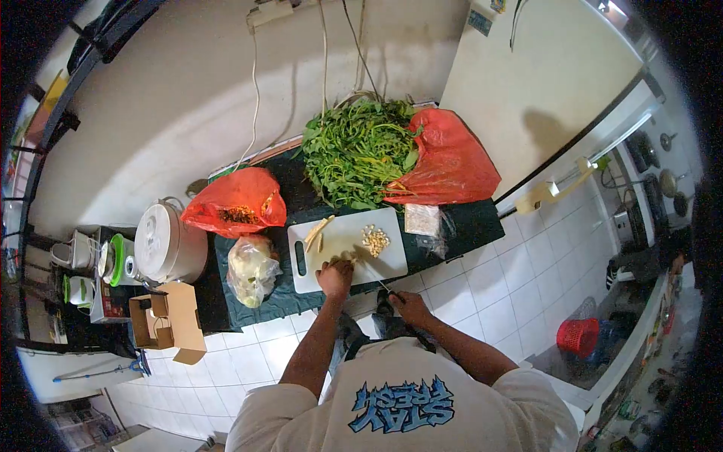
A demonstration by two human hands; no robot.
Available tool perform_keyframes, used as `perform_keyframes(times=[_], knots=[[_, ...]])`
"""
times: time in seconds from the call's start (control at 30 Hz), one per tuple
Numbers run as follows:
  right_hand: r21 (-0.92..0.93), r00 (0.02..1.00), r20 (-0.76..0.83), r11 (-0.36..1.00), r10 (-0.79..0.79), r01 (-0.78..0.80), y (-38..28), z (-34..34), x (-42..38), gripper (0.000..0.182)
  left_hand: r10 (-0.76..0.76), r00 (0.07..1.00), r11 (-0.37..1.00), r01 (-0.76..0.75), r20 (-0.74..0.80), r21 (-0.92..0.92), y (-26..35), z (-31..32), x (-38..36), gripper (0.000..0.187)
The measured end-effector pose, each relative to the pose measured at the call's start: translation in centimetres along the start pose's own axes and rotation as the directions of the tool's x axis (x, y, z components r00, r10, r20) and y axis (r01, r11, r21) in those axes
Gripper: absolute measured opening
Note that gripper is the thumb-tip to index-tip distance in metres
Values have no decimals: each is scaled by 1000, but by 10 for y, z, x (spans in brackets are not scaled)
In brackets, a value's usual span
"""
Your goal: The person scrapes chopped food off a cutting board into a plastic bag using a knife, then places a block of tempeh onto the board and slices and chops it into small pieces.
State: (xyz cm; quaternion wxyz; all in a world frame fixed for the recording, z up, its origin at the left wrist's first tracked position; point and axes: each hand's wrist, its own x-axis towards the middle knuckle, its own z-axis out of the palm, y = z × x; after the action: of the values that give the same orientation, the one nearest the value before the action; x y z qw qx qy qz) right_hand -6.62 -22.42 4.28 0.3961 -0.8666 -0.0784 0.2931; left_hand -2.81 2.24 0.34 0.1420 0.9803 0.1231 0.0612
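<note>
My right hand grips the handle of a knife, whose blade points up and left over the white cutting board. At the board's lower edge my left hand rests with fingers curled over something small and pale, mostly hidden beneath them. Ahead of that hand lie a few long, pale yellow vegetable sticks. A small pile of cut pale pieces sits on the right half of the board.
Behind the board lies a heap of leafy greens, beside a red plastic bag. Another red bag holds small reddish items. A clear bag sits left; a wrapped pale block lies right. A cardboard box stands farther left.
</note>
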Motion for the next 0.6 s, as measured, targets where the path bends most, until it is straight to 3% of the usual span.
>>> perform_keyframes(times=[0.03,0.1,0.23,0.33,0.4,0.53,0.6], knots=[[-2,1000,4,1000,-3,3,12,9,5,45,-5,1000,1000,5,-1,1,0,3,0,18],[7,989,-150,1000,-16,18,17,20,10,51,-39,998,993,34,44,113,2,5,3,16],[57,994,-107,997,-38,44,8,12,7,50,-89,995,996,89,40,0,3,-1,1,14],[-14,994,-100,999,-37,36,17,19,9,51,-29,999,1000,29,21,2,1,0,1,13],[-161,985,-162,986,-67,40,20,25,12,49,-45,998,999,45,37,13,2,1,1,16],[-81,979,-157,990,-129,117,9,15,20,50,-36,999,999,36,14,4,5,-3,2,19],[4,983,-156,995,-94,96,2,13,26,48,-88,993,996,88,73,11,7,-5,3,22]])
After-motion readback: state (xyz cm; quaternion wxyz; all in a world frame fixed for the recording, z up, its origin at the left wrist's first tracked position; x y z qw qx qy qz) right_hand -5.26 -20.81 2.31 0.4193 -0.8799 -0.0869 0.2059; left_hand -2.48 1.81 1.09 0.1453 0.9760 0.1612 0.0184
